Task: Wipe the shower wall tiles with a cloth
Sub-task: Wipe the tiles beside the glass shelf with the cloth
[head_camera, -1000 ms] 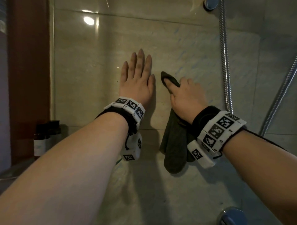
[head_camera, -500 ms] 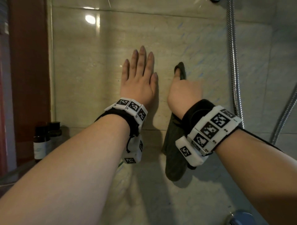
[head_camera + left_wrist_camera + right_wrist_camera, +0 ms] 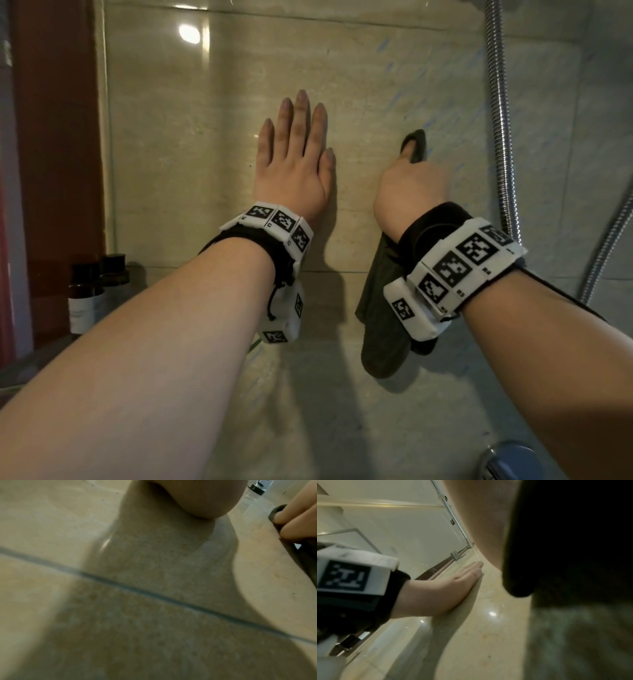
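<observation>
Two bare forearms reach forward from the viewer, each with one white block-shaped wristband printed with black square markers: one on the left wrist point(image 3: 270, 228) and one on the right wrist point(image 3: 455, 270). Below the right forearm, one rounded chrome fitting point(image 3: 510, 460) peeks in at the lower edge.

Past the bands, the left hand point(image 3: 294, 164) lies flat on the beige polished stone wall tiles point(image 3: 212, 137), all five fingers straight and close together, grasping nothing; the right wrist view shows its palm edge pressed to the glossy surface.

Just beside it, to its right, the right hand point(image 3: 411, 185) presses one dark grey-green cloth point(image 3: 380, 308) against the same wall. The fingers are curled over the fabric, and the left wrist view shows two fingertips point(image 3: 283, 516) bent onto its rolled upper edge (so this hand is gripping the cloth). A loop of cloth pokes out above the knuckles, while the rest hangs down the tile beneath the wrist, its lower end below the horizontal grout line point(image 3: 335, 272).

To the right of the right hand, two ribbed metal shower hoses point(image 3: 500, 137) run along the wall. Far to the left of the left hand, two dark brown bottles with pale labels point(image 3: 92, 291) stand beside a reddish-brown wooden panel point(image 3: 54, 137).
</observation>
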The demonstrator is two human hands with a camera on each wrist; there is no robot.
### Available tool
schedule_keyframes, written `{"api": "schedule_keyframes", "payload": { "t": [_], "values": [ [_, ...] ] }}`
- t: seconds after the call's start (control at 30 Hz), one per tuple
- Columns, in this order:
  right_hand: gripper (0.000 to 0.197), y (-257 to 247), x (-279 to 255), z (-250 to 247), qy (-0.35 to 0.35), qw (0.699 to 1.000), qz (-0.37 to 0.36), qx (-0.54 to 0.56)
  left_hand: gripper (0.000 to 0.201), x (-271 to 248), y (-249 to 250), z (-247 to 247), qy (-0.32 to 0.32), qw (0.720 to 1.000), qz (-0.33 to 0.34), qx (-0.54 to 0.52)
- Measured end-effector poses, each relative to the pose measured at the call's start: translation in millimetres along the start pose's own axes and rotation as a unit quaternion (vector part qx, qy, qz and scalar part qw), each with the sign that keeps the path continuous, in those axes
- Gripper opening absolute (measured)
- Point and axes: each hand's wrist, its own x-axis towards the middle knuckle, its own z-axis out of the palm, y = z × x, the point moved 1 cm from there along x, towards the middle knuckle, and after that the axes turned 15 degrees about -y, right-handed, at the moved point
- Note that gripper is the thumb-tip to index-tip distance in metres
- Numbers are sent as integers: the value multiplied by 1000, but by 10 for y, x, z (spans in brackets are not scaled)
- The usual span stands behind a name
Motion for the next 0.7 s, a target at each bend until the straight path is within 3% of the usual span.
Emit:
{"api": "schedule_keyframes", "payload": {
  "t": [0.17, 0.23, 0.33, 0.47, 0.7],
  "values": [
    [46, -257, -155, 35, -13, 998, -61, 13, 58, 10, 16, -11, -10, 1000, -4, -3],
    [51, -330, -167, 7, 4, 997, -72, 15, 57, 12, 13, -17, -16, 1000, -5, -7],
    [67, -276, -116, -62, 25, 998, -59, 10, 57, 7, 10, -20, -17, 1000, -5, -1],
    [65, -88, -82, -62, 19, 999, -32, -36, 57, -6, 13, -25, -17, 1000, -1, 5],
    [40, 43, -135, 60, -58, 996, 19, -59, 57, -17, 38, -59, -36, 999, -6, -1]
  ]
}}
